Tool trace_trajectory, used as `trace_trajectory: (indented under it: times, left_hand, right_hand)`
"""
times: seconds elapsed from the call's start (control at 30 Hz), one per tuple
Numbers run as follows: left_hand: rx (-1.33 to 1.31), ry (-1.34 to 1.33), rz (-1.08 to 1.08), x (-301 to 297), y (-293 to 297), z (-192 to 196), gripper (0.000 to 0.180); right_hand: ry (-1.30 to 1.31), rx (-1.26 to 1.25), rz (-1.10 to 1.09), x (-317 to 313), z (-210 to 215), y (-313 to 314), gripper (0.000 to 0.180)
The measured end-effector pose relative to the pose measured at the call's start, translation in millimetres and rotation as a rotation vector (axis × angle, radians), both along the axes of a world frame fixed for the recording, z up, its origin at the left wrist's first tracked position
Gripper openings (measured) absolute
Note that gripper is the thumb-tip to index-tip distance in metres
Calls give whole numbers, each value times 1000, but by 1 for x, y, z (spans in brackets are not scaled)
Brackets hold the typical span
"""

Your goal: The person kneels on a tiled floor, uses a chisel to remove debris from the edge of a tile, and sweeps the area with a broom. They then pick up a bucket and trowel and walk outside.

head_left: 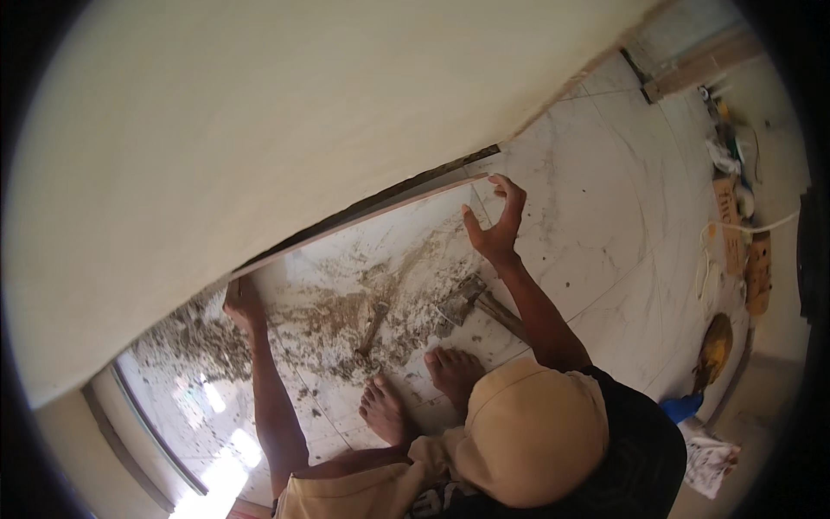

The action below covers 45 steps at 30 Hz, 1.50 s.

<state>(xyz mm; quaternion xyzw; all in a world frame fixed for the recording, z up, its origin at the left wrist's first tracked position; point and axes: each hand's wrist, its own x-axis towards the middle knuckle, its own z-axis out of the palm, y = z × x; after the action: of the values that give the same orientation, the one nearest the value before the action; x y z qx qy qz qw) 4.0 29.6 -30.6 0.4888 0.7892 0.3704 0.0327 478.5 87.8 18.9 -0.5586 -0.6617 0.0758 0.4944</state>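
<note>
The head view is showing a long tile strip (372, 227) running along the foot of a pale wall (259, 130), a dark band (380, 201) showing behind it. The left hand (245, 303) is gripping the strip's left end, its fingers curling in and pinching the edge, though their tips are partly hidden. The right hand (501, 232) is sitting at the strip's right end with its fingers spread: 1 finger is touching the upper corner, and the thumb is standing apart, near the strip's face. Whether that thumb is pressing, I cannot tell.

On the person's side of the strip, grey-brown rubble (324, 322) is covering part of the white floor (596, 199). Opposite the strip's middle, a small tool (373, 329) is lying in the rubble; a wooden-handled hammer (467, 297) is lying nearer the right end. Farther from the strip, 2 bare feet (387, 411) are resting on the floor.
</note>
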Motion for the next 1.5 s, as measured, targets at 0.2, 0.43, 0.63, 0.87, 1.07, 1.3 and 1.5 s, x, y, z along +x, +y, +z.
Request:
trace_trajectory:
  times: [0.2,0.43,0.63,0.87,1.07,1.3,1.5]
  left_hand:
    - [50,79,-15,2,2,-5,23]
    - [32,39,27,6,2,-4,25]
    - [81,11,71,18,6,-4,26]
    - [33,169,59,17,7,-5,22]
    - [81,100,22,17,7,-8,21]
    - [54,113,8,20,4,-5,20]
    - [67,150,29,17,6,-9,19]
  right_hand:
    - [172,-480,62,26,-49,32,47]
    - [327,-446,29,23,-58,61,27]
    - [453,-221,50,15,-64,67,23]
    - [381,-191,-14,14,-67,67,26]
    - [341,-174,7,15,-64,67,31]
    - [185,-215,28,26,-60,67,29]
    - [1,-93,-16,28,-60,72,23]
